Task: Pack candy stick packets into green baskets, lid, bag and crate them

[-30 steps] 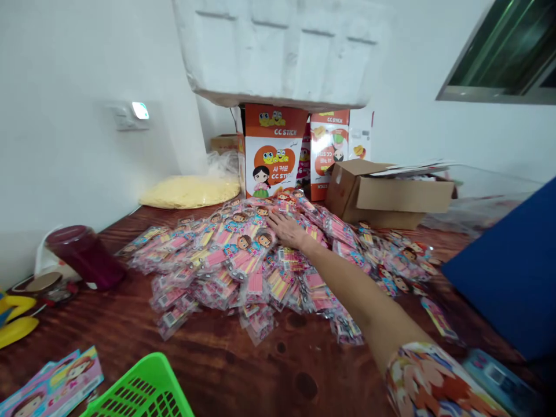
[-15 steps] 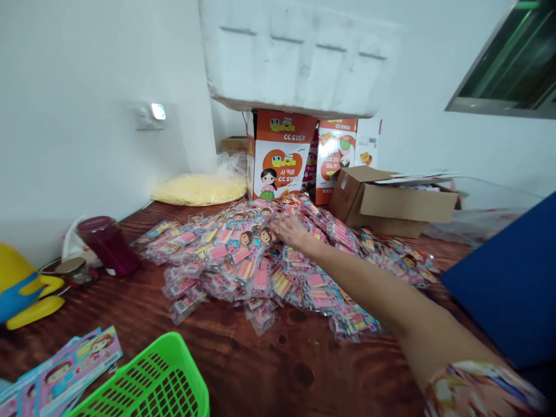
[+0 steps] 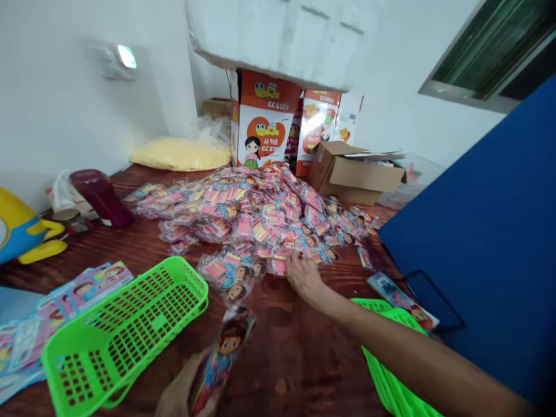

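Note:
My left hand (image 3: 185,385), low in the view, is closed round a clear plastic packet (image 3: 220,359) printed with a cartoon character; the picture is somewhat blurred there. At the front edge of a large heap of small clear packets (image 3: 243,202) with pink and yellow sticks inside, my right hand (image 3: 304,278) has its fingers closed on a small packet (image 3: 277,262). Part of that packet is hidden by the fingers. Several loose packets (image 3: 228,272) lie between my two hands and the heap.
An elongated green plastic basket (image 3: 174,263) stands at left beside printed cards (image 3: 87,284). More green baskets (image 3: 382,362) sit under my right forearm, near a blue panel (image 3: 486,243). Behind the heap are an open carton (image 3: 360,179), printed boxes (image 3: 264,127) and a yellow bag (image 3: 180,155).
The view has tilted down and shifted right. My right hand has come from the top of the heap to its front edge. My left hand with a packet has entered the view.

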Available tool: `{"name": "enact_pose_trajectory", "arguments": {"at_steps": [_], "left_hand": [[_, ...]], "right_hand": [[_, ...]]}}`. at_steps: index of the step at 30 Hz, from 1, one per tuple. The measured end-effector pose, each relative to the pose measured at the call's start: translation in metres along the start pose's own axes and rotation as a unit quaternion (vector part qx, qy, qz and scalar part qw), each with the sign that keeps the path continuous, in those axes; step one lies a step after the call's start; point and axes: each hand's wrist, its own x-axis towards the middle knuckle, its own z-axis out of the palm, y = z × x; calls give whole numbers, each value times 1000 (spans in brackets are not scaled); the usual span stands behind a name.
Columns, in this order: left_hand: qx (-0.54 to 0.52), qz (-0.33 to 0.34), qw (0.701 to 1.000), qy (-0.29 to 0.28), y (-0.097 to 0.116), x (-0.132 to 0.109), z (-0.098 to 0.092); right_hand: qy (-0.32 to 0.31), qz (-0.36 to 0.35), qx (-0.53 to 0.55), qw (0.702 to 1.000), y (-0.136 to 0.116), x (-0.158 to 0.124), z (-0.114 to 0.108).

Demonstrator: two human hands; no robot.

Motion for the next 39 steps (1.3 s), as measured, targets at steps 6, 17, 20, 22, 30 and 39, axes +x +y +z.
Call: {"name": "enact_pose_trajectory", "arguments": {"at_steps": [6,17,20,22,30,39], "left_hand": [[25,30,999,13,15,4,-10],[88,136,965,-204,90,-4,-16],[88,126,965,-212,90,-8,-11],[88,115,964,-224,91,-8,-11],[80,93,949,-290,106,-4,-21],[46,114,954,-275,102,-10,-16]], "right_hand": [[-102,-86,63,989,4,-70,0],[-38,-65,157,985,29,-8,9],[-27,-94,166,981,19,-14,23],[-13,-101,199,975,18,-26,31],[91,-35,335,937,39,-42,43],[24,42,452,891,65,-37,54]]}}
